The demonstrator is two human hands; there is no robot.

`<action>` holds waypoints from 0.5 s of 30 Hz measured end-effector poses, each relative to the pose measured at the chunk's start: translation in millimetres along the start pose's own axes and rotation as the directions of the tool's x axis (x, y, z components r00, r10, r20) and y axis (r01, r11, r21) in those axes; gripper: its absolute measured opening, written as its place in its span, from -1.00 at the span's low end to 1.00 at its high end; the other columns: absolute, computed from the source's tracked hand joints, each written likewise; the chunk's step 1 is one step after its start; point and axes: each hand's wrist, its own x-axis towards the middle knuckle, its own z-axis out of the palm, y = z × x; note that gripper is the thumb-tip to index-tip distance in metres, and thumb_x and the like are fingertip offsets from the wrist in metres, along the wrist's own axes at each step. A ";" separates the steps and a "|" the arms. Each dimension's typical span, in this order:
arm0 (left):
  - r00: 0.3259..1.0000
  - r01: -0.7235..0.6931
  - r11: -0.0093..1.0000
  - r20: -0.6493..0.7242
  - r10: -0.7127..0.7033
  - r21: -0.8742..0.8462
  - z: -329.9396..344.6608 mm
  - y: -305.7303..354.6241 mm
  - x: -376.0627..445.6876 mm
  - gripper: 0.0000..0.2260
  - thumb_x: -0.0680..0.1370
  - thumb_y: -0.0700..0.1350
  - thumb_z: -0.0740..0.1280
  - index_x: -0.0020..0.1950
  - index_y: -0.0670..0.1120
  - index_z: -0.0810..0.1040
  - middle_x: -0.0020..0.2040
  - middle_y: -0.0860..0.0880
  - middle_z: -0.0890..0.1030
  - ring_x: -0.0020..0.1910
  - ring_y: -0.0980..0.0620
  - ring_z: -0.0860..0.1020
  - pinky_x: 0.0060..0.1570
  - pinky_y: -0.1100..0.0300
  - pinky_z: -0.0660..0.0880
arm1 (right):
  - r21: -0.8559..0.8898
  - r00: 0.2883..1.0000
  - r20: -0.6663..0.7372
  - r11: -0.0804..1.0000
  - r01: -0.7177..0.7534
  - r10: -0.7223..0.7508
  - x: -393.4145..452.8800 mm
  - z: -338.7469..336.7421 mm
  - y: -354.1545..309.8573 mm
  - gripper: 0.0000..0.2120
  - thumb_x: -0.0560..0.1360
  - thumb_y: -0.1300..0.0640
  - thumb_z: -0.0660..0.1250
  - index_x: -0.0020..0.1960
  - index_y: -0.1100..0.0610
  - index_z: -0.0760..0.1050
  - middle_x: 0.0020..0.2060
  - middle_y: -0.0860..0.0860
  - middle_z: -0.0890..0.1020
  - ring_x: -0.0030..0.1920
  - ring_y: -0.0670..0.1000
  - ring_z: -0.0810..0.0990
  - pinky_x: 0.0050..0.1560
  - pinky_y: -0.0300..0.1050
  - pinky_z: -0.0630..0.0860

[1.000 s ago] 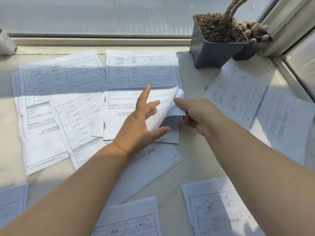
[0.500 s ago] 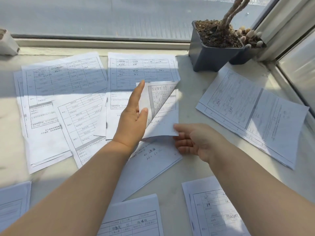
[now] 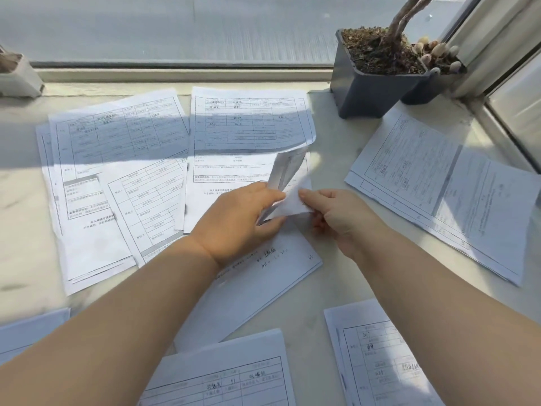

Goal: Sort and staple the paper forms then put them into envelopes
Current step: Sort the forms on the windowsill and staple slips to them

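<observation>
Printed paper forms lie scattered on a pale sill. The middle form (image 3: 248, 133) lies flat at its top, and its lower right corner (image 3: 288, 174) is folded up and curled over. My left hand (image 3: 237, 221) pinches that folded corner from the left. My right hand (image 3: 339, 218) pinches the same fold from the right with thumb and fingers. Beneath both hands lies a sheet with handwriting (image 3: 263, 276). Overlapping forms (image 3: 117, 159) lie to the left, and a stacked pair of forms (image 3: 445, 189) sits to the right.
A dark plant pot (image 3: 369, 92) stands at the back right beside a smaller pot (image 3: 433, 83). More forms lie at the near edge (image 3: 222, 376) (image 3: 377, 356) (image 3: 26, 329). A white object (image 3: 17, 77) sits at the back left. The window frame runs along the back.
The lifted corner of the middle form has been folded down further. My left hand went from flat against the sheet to pinching it, and my right hand moved up to grip the fold.
</observation>
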 end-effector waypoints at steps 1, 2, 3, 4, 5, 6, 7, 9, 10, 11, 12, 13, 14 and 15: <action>0.999 -0.046 0.998 0.015 0.046 0.040 -3.9 -1.1 1.2 -0.70 0.49 0.03 0.34 0.19 -0.03 0.60 0.01 0.02 0.60 -0.05 0.01 0.54 -0.05 0.20 0.42 | 0.088 1.000 0.024 0.996 0.002 -0.004 -0.6 -0.4 -3.1 -0.70 0.54 0.10 0.36 -0.34 0.10 0.42 -0.48 -0.01 0.46 -0.48 -0.05 0.39 -0.33 -0.19 0.38; 0.995 -0.098 0.992 0.033 0.095 0.083 -7.4 -2.1 2.6 -0.73 0.49 0.01 0.32 0.13 -0.05 0.62 -0.02 0.01 0.60 -0.09 -0.01 0.56 -0.11 0.18 0.46 | 0.174 0.999 0.047 0.985 0.004 -0.013 -1.7 -1.1 -7.4 -0.74 0.56 0.11 0.33 -0.29 0.12 0.45 -0.43 0.01 0.51 -0.45 -0.05 0.45 -0.30 -0.18 0.44; 0.990 -0.138 0.984 0.031 0.135 0.112 -10.9 -2.6 3.7 -0.76 0.48 -0.03 0.30 0.07 -0.07 0.63 -0.06 0.01 0.61 -0.15 -0.01 0.56 -0.17 0.19 0.47 | 0.245 0.998 0.062 0.970 0.003 -0.019 -2.1 -2.7 -11.4 -0.79 0.58 0.11 0.30 -0.22 0.14 0.49 -0.36 0.04 0.56 -0.39 -0.03 0.51 -0.24 -0.16 0.50; 0.989 -0.145 0.982 -0.002 0.146 0.122 -14.3 -3.4 5.2 -0.80 0.48 -0.08 0.28 0.01 -0.09 0.64 -0.11 0.01 0.62 -0.20 0.00 0.56 -0.21 0.21 0.46 | 0.288 0.997 0.071 0.958 -0.004 -0.017 -2.1 -4.7 -15.3 -0.81 0.60 0.09 0.27 -0.15 0.16 0.51 -0.29 0.06 0.60 -0.31 0.01 0.57 -0.17 -0.13 0.54; 0.990 -0.120 0.986 -0.063 0.128 0.114 -18.9 -4.1 7.1 -0.83 0.48 -0.12 0.27 -0.05 -0.11 0.63 -0.15 0.00 0.61 -0.24 0.04 0.53 -0.23 0.21 0.45 | 0.305 0.997 0.077 0.952 -0.024 0.000 -2.3 -6.9 -18.1 -0.78 0.61 0.05 0.25 -0.10 0.17 0.53 -0.23 0.09 0.63 -0.23 0.04 0.60 -0.12 -0.10 0.56; 0.986 -0.073 0.993 -0.142 0.086 0.091 -25.2 -4.4 9.6 -0.85 0.49 -0.15 0.26 -0.08 -0.12 0.62 -0.18 0.00 0.60 -0.24 0.07 0.49 -0.22 0.21 0.42 | 0.304 0.996 0.079 0.951 -0.056 0.033 -1.9 -9.3 -19.2 -0.73 0.62 0.01 0.22 -0.08 0.19 0.55 -0.19 0.11 0.65 -0.18 0.07 0.62 -0.09 -0.09 0.58; 0.973 -0.028 0.998 -0.227 0.041 0.060 -33.1 -5.1 11.9 -0.88 0.50 -0.18 0.26 -0.10 -0.14 0.60 -0.21 -0.02 0.58 -0.24 0.08 0.45 -0.20 0.19 0.40 | 0.299 0.994 0.075 0.949 -0.097 0.078 -1.8 -11.4 -19.8 -0.68 0.63 -0.03 0.18 -0.07 0.20 0.55 -0.16 0.13 0.66 -0.16 0.08 0.64 -0.10 -0.09 0.59; 0.930 -0.009 0.999 -0.365 0.025 0.045 -50.8 -5.4 13.7 -0.89 0.52 -0.24 0.26 -0.06 -0.17 0.58 -0.20 -0.07 0.58 -0.20 0.05 0.44 -0.18 0.18 0.38 | 0.302 0.982 0.070 0.935 -0.187 0.174 -3.2 -15.2 -18.3 -0.57 0.63 -0.12 0.12 -0.02 0.23 0.54 -0.07 0.20 0.67 -0.11 0.11 0.66 -0.14 -0.08 0.62; 0.918 -0.044 0.996 -0.390 0.073 0.081 -56.8 -3.8 12.3 -0.85 0.51 -0.27 0.25 0.01 -0.17 0.58 -0.16 -0.09 0.59 -0.18 0.02 0.46 -0.18 0.17 0.40 | 0.319 0.973 0.087 0.920 -0.229 0.212 -3.8 -17.9 -16.4 -0.49 0.62 -0.19 0.09 0.03 0.25 0.52 -0.02 0.23 0.66 -0.08 0.13 0.67 -0.16 -0.07 0.63; 0.915 -0.108 0.984 -0.372 0.155 0.142 -60.1 -0.4 9.3 -0.78 0.50 -0.30 0.23 0.07 -0.17 0.58 -0.13 -0.08 0.60 -0.18 -0.01 0.48 -0.20 0.15 0.42 | 0.346 0.964 0.121 0.900 -0.264 0.237 -4.8 -21.0 -14.3 -0.40 0.58 -0.28 0.07 0.09 0.27 0.50 0.02 0.26 0.66 -0.03 0.16 0.68 -0.15 -0.05 0.65; 0.914 -0.200 0.954 -0.308 0.264 0.226 -58.3 5.1 3.9 -0.71 0.47 -0.33 0.19 0.11 -0.16 0.59 -0.14 -0.06 0.60 -0.20 -0.04 0.48 -0.27 0.14 0.43 | 0.376 0.955 0.162 0.879 -0.292 0.248 -6.7 -24.4 -12.8 -0.30 0.53 -0.37 0.07 0.14 0.28 0.48 0.05 0.28 0.66 0.02 0.18 0.68 -0.11 -0.01 0.65; 0.903 -0.297 0.900 -0.213 0.373 0.318 -50.5 12.7 -4.0 -0.66 0.44 -0.34 0.16 0.11 -0.15 0.59 -0.18 -0.04 0.58 -0.26 -0.05 0.47 -0.36 0.17 0.39 | 0.384 0.951 0.191 0.873 -0.300 0.243 -8.5 -27.3 -11.5 -0.24 0.46 -0.43 0.10 0.17 0.26 0.48 0.06 0.27 0.66 0.05 0.20 0.67 -0.06 0.03 0.64; 0.886 -0.386 0.837 -0.095 0.453 0.387 -38.4 20.7 -13.8 -0.65 0.41 -0.33 0.14 0.10 -0.14 0.58 -0.21 -0.03 0.55 -0.30 -0.06 0.47 -0.43 0.19 0.34 | 0.367 0.948 0.212 0.880 -0.302 0.237 -11.6 -28.5 -12.0 -0.25 0.43 -0.43 0.17 0.21 0.22 0.49 0.06 0.24 0.67 0.05 0.20 0.68 -0.04 0.06 0.63; 0.862 -0.467 0.783 0.014 0.507 0.410 -23.5 26.7 -24.4 -0.67 0.40 -0.32 0.15 0.09 -0.12 0.54 -0.20 -0.04 0.55 -0.32 -0.07 0.48 -0.46 0.20 0.31 | 0.325 0.949 0.203 0.898 -0.297 0.241 -14.5 -27.7 -11.2 -0.36 0.44 -0.33 0.26 0.23 0.19 0.51 0.03 0.20 0.68 0.01 0.20 0.69 -0.07 0.08 0.63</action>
